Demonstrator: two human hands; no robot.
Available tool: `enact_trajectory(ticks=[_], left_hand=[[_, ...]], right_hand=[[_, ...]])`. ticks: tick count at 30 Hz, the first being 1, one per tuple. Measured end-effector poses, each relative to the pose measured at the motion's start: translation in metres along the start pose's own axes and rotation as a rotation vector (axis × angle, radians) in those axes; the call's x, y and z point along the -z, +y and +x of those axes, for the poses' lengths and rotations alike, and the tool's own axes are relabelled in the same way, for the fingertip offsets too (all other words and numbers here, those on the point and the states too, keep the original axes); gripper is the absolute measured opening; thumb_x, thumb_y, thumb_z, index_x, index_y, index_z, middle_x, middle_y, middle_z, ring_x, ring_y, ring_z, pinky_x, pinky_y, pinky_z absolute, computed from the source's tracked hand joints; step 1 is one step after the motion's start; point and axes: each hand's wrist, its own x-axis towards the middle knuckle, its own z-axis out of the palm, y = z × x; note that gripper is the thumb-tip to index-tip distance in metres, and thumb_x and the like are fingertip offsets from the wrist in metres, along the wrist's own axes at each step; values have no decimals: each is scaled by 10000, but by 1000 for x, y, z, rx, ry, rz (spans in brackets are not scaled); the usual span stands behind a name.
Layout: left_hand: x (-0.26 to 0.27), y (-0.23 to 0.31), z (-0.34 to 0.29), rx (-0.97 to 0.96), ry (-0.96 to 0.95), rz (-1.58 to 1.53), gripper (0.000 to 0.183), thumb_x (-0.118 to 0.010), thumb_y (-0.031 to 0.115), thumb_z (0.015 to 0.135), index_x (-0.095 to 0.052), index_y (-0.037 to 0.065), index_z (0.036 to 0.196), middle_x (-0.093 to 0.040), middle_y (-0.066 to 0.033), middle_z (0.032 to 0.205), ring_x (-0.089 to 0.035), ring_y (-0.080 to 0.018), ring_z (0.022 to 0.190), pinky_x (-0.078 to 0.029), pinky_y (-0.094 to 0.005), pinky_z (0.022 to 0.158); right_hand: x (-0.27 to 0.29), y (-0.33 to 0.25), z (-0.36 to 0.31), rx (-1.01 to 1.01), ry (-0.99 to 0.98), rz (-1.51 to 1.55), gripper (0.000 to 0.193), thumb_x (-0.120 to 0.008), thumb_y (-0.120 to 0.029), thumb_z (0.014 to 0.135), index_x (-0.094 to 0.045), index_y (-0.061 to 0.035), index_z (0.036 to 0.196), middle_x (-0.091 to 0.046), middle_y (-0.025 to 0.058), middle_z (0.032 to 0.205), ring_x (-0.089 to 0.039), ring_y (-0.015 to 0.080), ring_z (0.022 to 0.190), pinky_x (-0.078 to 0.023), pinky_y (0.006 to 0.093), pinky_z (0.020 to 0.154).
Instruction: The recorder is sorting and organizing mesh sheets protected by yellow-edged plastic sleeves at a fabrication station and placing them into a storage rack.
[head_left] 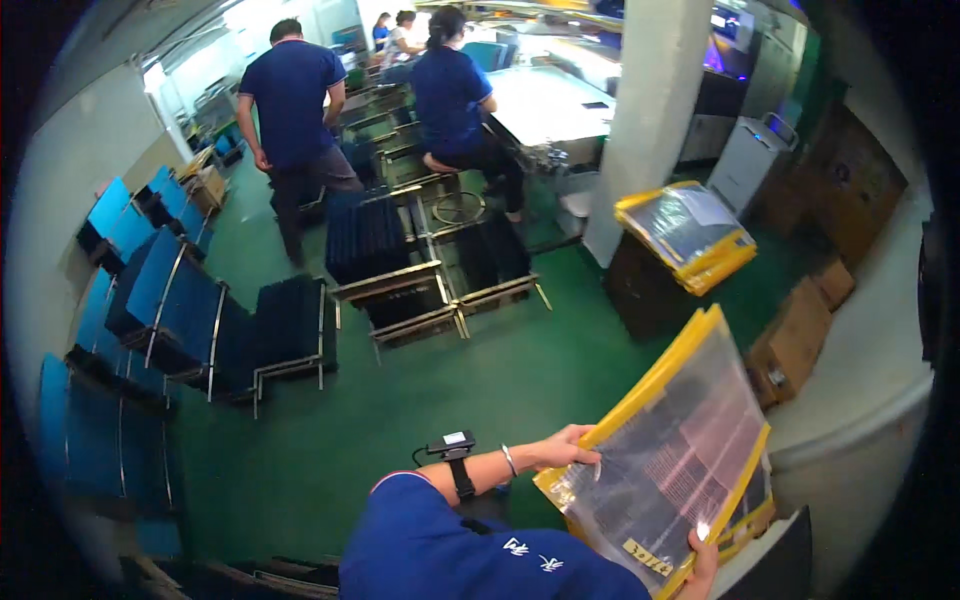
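Note:
A stack of clear plastic document pouches with yellow edges (690,430) is tilted in front of me on the right; printed sheets show through the plastic. My left hand (566,448) grips the stack by its left edge, with the thumb on top and the other fingers partly hidden. At the lower right corner my right hand (703,562) is closed around the edge, beside a small yellow label (648,556). Another yellow-edged pouch (757,510) shows partly beneath the held ones.
More yellow-edged pouches (690,235) lie on a dark box (640,285) by the white pillar (645,110). Cardboard boxes (792,340) line the right wall. Racks of dark panels (370,235) and blue boards (180,300) fill the left. One person (292,100) stands; another (448,95) sits by a bright table.

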Motion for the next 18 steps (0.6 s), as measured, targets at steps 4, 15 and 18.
enact_trajectory(ticks=[4, 15, 18], left_hand=[[95, -16, -39, 51, 189, -20, 512, -629, 107, 793, -420, 25, 1253, -556, -8, 1049, -512, -87, 925, -415, -228, 831], [196, 17, -46, 31, 617, 47, 442, -648, 96, 782, -481, 9, 1182, -573, 3, 995, -522, -73, 827, -429, -227, 755], [213, 45, -23, 21, 618, 72, 436, -654, 95, 778, -492, 13, 1174, -575, 4, 997, -526, -70, 831, -429, -215, 748]], right_hand=[[-107, 1, 58, 11, -200, -125, 506, -609, 39, 716, -441, 1, 1192, -548, 90, 1071, -553, 221, 902, -453, 333, 784], [-250, 11, 221, -92, -455, -477, 330, -639, 12, 711, -546, 45, 1025, -599, 87, 890, -569, 181, 735, -476, 320, 650], [-270, -3, 257, -102, -515, -401, 344, -646, -18, 724, -537, 42, 1045, -592, 72, 888, -554, 163, 745, -470, 314, 666]])
